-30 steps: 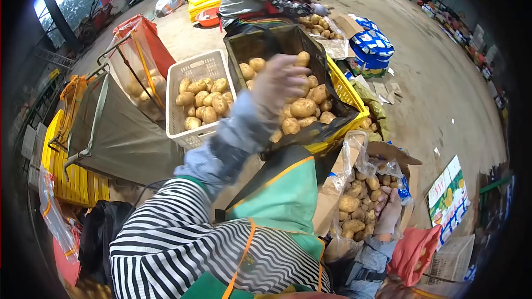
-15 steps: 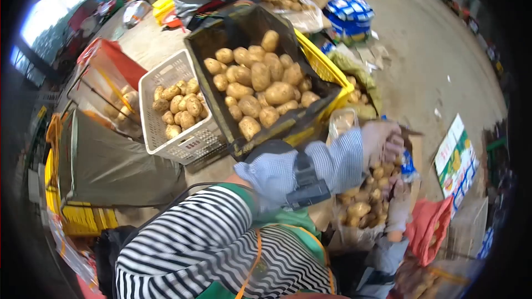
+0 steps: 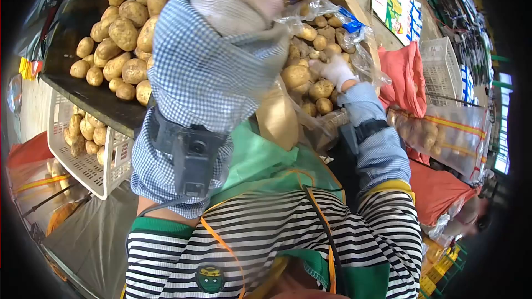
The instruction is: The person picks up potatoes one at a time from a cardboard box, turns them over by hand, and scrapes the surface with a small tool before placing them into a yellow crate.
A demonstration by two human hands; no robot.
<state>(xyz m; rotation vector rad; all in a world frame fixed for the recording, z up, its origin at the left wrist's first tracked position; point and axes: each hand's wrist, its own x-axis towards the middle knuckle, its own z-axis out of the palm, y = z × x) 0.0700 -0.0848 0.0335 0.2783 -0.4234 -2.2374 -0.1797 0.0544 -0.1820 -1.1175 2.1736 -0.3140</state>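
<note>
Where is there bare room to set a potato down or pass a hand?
Bare: grey sheet below the white basket; dark strip of the black crate before its potatoes. Crowded: the bag, where the right hand sits.

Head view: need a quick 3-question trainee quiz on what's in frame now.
1. True or false: the right hand rests among potatoes in the clear bag.
2. The black-lined crate at upper left holds: A) onions B) potatoes C) nothing.
3. Fill in: the black device is strapped to the ___ forearm.
Key: 1 true; 2 B; 3 left.
</note>
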